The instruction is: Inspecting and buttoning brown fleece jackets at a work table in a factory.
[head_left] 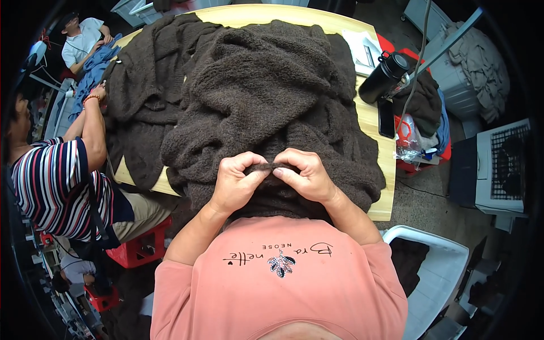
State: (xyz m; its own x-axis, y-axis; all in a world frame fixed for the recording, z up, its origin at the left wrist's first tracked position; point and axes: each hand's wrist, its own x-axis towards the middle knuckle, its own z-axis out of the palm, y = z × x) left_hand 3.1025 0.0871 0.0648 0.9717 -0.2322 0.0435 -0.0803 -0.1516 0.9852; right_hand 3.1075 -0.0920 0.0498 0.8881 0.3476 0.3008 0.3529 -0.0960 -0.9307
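Note:
A large heap of dark brown knitted fabric (255,85) covers most of the wooden table (386,164) before me. At its near edge my left hand (241,177) pinches a narrow fold of the knit between thumb and curled fingers. My right hand (306,174) grips the same fold just beside it, so the two thumbs almost meet. Between the hands the fold lies roughly level. Below it, more of the knit hangs down toward my lap. Whether anything small is tucked inside the fingers is hidden.
At the table's right stand a black flask (384,76) and a dark phone (386,118). A red crate (445,153) holds cloth and plastic. A white bin (439,277) sits at lower right. To my left, a person in a striped shirt (56,181) handles brown knit.

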